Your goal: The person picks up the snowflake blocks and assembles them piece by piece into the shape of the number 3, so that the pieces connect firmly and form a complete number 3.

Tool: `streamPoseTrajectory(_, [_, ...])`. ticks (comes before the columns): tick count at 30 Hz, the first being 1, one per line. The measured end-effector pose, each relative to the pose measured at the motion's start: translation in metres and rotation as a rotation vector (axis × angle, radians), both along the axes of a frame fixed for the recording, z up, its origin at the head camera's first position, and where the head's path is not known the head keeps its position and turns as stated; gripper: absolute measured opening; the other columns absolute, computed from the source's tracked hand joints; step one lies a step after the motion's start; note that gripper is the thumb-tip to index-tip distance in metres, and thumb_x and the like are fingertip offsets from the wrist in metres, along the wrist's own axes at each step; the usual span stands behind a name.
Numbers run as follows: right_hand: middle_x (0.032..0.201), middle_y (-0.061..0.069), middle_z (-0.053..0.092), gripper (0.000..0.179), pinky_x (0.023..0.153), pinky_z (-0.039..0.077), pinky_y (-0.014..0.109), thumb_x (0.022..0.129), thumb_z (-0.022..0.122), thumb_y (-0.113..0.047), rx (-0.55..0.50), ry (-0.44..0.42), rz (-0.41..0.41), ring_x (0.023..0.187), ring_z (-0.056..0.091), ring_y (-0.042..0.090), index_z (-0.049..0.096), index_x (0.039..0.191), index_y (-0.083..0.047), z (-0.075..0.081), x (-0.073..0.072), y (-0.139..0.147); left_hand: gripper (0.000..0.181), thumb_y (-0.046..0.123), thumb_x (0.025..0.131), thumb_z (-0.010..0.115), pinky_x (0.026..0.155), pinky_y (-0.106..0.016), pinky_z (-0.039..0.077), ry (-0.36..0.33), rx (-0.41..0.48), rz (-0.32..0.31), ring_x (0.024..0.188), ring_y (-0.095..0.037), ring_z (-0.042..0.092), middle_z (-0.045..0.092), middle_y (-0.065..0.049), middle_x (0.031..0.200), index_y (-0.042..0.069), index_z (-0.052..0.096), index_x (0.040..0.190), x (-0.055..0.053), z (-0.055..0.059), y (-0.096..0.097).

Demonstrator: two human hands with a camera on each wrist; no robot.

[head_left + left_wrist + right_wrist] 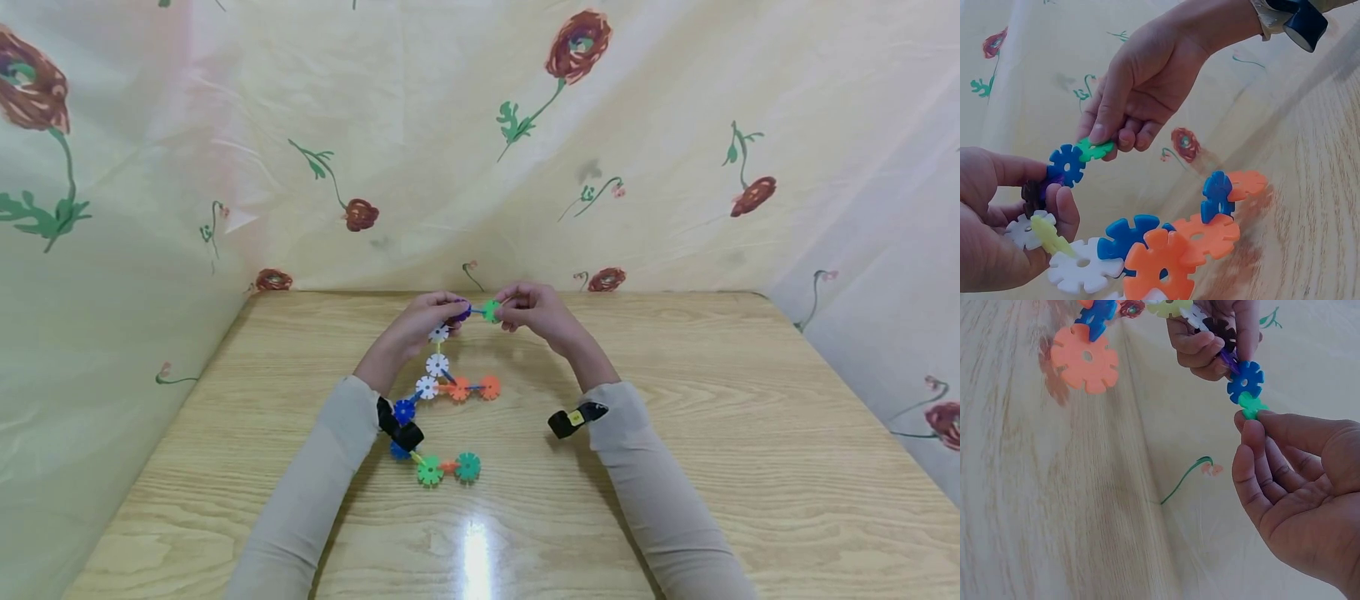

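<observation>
A chain of notched plastic snowflake discs runs across the table and up into both hands. My left hand point(420, 323) pinches it near the far end, at a purple disc point(1054, 180) beside a dark brown one point(1031, 197). Thumb and fingertips of my right hand point(538, 312) pinch the bright green end disc point(1251, 405). A blue disc point(1066, 166) slots between the green and purple ones. White discs point(437, 365) and a yellow disc point(1051, 235) follow below the left hand. Two orange discs point(490, 387) branch off to the right, with blue discs among them.
The chain's near part passes by my left wrist strap point(401, 427), which partly hides blue discs point(404, 411). It ends at a green disc point(430, 471) and a teal disc point(468, 467). A flowered cloth point(450, 150) rises behind the wooden table point(735, 467).
</observation>
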State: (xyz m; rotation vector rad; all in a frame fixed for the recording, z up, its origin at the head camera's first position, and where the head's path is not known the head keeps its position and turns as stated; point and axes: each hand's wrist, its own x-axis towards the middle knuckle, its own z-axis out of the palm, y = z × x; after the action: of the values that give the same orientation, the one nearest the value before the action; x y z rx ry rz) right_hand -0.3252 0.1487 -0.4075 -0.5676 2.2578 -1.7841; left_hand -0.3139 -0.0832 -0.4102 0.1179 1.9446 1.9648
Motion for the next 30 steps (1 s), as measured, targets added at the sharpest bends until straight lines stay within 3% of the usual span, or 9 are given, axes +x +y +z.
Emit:
streamPoseTrajectory(7, [0.083,-0.002,0.071,0.02,0.078,0.06,0.039,0.097,0.067,-0.002,-0.006,0.02,0.02,0.073,0.066,0.012,0.064,0.113,0.01,0.0023,0.0014,0.0015,0.034,0.018,0.106,0.056,0.091,-0.033,0.054,0.023,-0.013,-0.019,0.082,-0.013,0.058,0.061,-0.006,0.102,-0.005,0.058,0.131,0.0004,-0.0005,-0.0007])
streamPoseTrajectory(14, [0.082,-0.002,0.07,0.019,0.081,0.06,0.043,0.096,0.067,0.0,-0.027,0.055,0.012,0.072,0.065,0.012,0.065,0.111,0.011,0.0018,0.0025,-0.0005,0.032,0.017,0.106,0.055,0.078,-0.025,0.056,0.046,0.016,-0.018,0.079,-0.012,0.058,0.061,-0.002,0.096,-0.006,0.057,0.128,-0.0001,-0.0022,-0.0005])
streamPoseTrajectory(23, [0.081,-0.002,0.07,0.02,0.08,0.061,0.04,0.095,0.067,0.002,-0.055,0.065,-0.005,0.071,0.066,0.012,0.064,0.112,0.014,0.0015,0.0045,-0.0038,0.038,0.018,0.106,0.055,0.083,-0.03,0.054,0.036,0.026,0.005,0.074,-0.01,0.057,0.06,-0.003,0.095,-0.009,0.054,0.133,0.0019,-0.0001,0.0013])
streamPoseTrajectory(30, [0.081,-0.002,0.071,0.022,0.077,0.061,0.035,0.094,0.067,0.005,-0.098,0.071,-0.014,0.069,0.066,0.011,0.063,0.113,0.016,0.0009,0.0055,-0.0067,0.018,0.018,0.105,0.057,0.089,-0.037,0.053,0.039,0.037,0.035,0.077,-0.013,0.057,0.06,-0.002,0.092,0.002,0.063,0.112,0.0014,0.0004,0.0023])
